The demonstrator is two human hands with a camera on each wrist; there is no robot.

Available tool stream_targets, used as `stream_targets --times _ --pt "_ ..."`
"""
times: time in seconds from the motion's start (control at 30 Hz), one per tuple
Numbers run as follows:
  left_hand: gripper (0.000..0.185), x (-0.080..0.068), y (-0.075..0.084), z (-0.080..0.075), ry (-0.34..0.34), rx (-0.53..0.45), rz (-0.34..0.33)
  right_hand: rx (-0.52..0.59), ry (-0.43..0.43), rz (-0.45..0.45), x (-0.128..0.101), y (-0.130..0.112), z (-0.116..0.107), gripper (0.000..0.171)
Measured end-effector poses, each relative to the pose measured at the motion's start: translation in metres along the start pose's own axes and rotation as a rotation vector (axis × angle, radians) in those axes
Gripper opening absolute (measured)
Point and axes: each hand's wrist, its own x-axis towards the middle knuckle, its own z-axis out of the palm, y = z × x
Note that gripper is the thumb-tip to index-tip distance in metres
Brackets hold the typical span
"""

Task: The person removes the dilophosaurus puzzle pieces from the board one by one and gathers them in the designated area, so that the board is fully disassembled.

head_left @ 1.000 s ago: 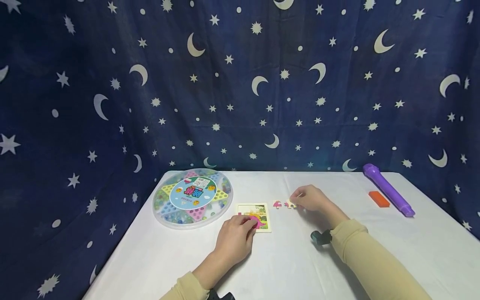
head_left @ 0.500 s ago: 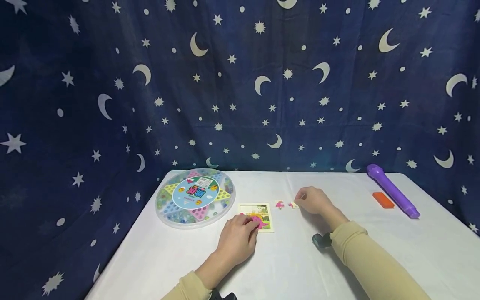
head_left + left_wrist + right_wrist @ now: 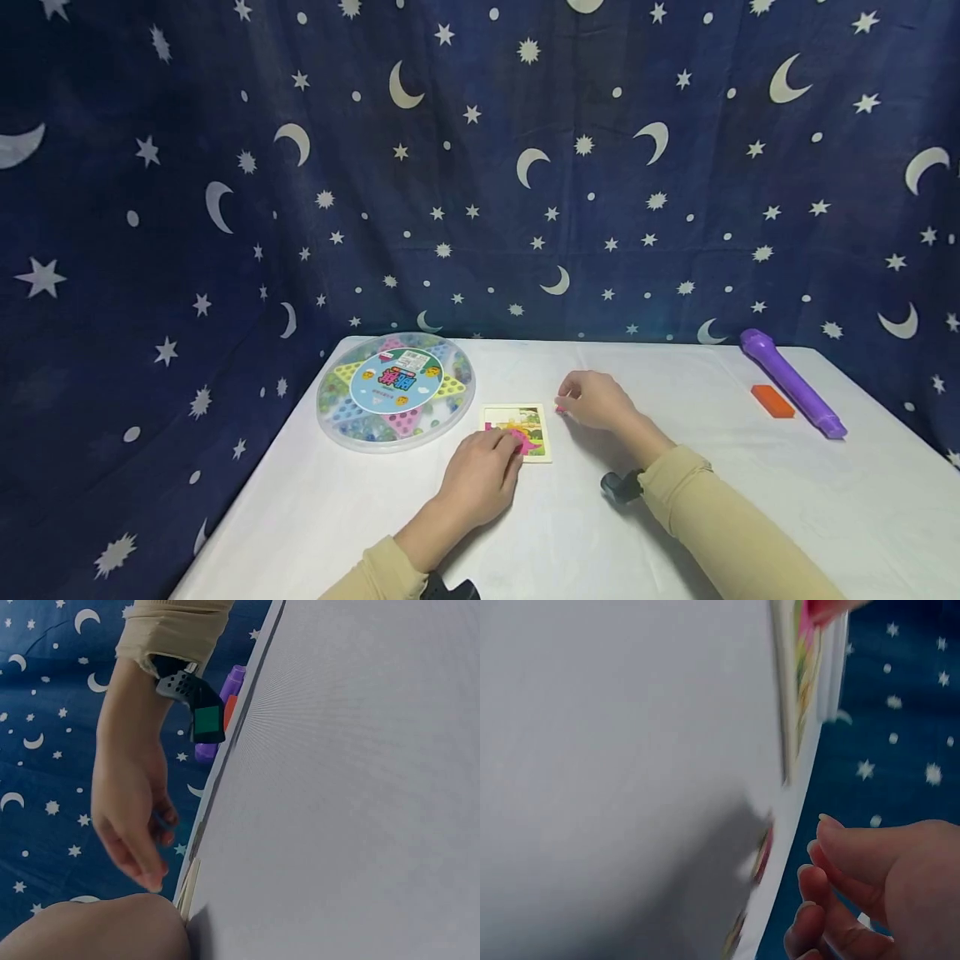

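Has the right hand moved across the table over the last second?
Yes. The right hand has slid left, toward the puzzle board, away from the orange block.

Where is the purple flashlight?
In the head view, the flashlight lies at the table's far right corner, beside an orange block, far from both hands.

left hand [image 3: 480, 477]: flat, fingers resting | right hand [image 3: 594, 401]: fingers curled, grip apparently empty
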Motion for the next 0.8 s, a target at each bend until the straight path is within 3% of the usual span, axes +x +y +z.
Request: stream_targets --times 0.33,0.57,0.8 --pt "0.042 -0.001 0.002 0.0 -0.083 0.04 -0.026 0.002 -0.03 0.001 0.005 -0.04 0.019 0.014" --pt "0.05 -0.001 0.004 0.003 -0.135 0.067 -0.045 -0.027 -0.073 0.061 0.005 -0.051 0.029 0.018" --pt "0.046 0.003 0.007 0.003 -0.135 0.115 -0.049 -0.052 -0.062 0.06 0.009 -0.053 0.028 0.016"
